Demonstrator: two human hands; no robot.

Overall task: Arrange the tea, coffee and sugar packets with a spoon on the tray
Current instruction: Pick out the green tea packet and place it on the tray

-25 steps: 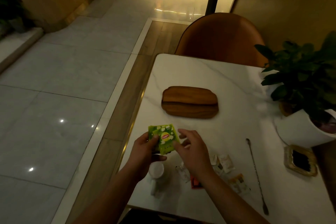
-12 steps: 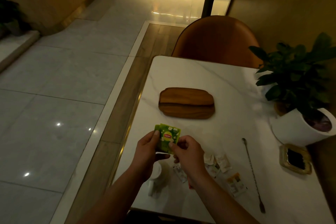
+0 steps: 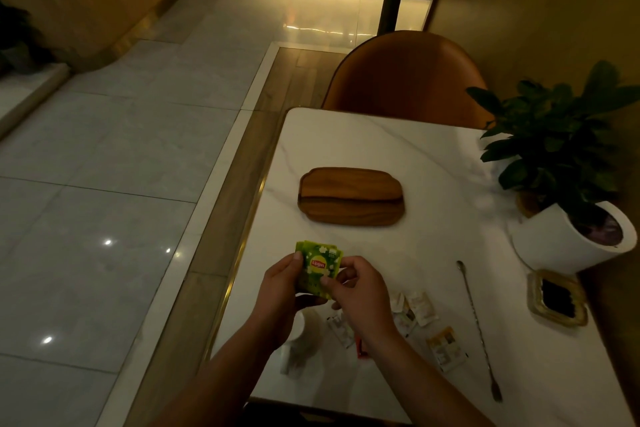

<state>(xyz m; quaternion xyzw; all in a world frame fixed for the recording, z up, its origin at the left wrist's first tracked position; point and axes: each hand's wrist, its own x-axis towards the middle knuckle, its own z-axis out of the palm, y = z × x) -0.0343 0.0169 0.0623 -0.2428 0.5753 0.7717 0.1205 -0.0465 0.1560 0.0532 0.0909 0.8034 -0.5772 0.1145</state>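
Note:
Green Lipton tea packets [image 3: 318, 262] are held above the white marble table [image 3: 433, 156], slightly fanned. My left hand [image 3: 280, 291] grips them at the left edge and my right hand [image 3: 360, 291] pinches them at the right edge. A wooden tray [image 3: 350, 196] lies bare further back on the table. Several small packets [image 3: 420, 307] lie on the table right of my right hand, with a yellowish one [image 3: 446, 348] nearer me. A long thin spoon [image 3: 479, 329] lies lengthwise at the right.
A white cup [image 3: 296, 329] stands under my left wrist, partly hidden. A potted plant in a white pot [image 3: 568, 239] and a small gold-rimmed dish [image 3: 557, 298] sit at the table's right edge. An orange chair [image 3: 405, 76] stands behind the table.
My right hand has shifted its pinch on the tea packets, and they now look slightly fanned. The view has tilted up a little.

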